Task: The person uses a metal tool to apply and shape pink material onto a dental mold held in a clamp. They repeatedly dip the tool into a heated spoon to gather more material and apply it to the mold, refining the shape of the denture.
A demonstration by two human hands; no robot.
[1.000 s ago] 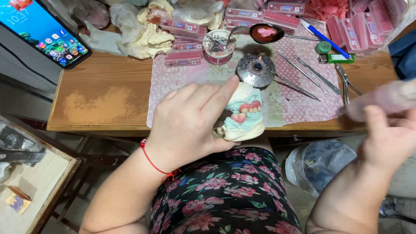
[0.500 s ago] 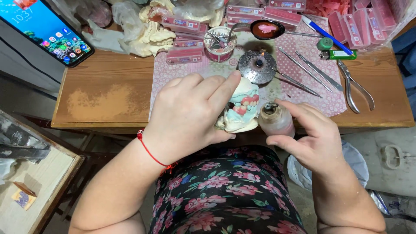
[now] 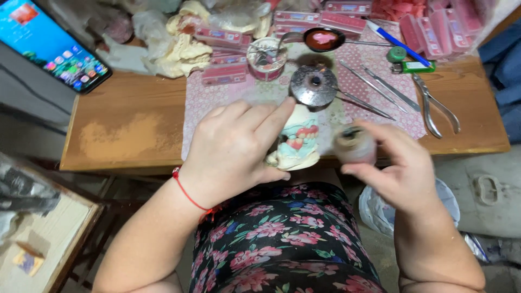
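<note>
The left hand (image 3: 236,149) wraps a pale plaster dental model (image 3: 297,145) at the near edge of the wooden desk (image 3: 130,127); its grip is clenched on the model, index finger laid over the top, and pink gum wax with white teeth shows on the model's face. At 3 o'clock from the model the right hand (image 3: 399,173) grasps a small round bottle (image 3: 354,144) — blurred, pale, dark at the mouth; thumb and fingers close around its sides.

At 12 o'clock from the model, just beyond the fingertip, sits a round grey metal burner (image 3: 313,86) with a dull, sooty top; beyond it a spoon (image 3: 321,39) holds glossy red wax. A pink patterned cloth (image 3: 217,97) lies under these. At 2 o'clock lie slim steel tools (image 3: 374,84) and pliers (image 3: 434,106) — smooth, bright metal. Flat pink boxes (image 3: 320,19) line the far edge; lumpy cream plaster casts (image 3: 182,46) sit at 11 o'clock; a lit phone (image 3: 51,46) leans at 10 o'clock. A red cord (image 3: 187,192) circles the left wrist.
</note>
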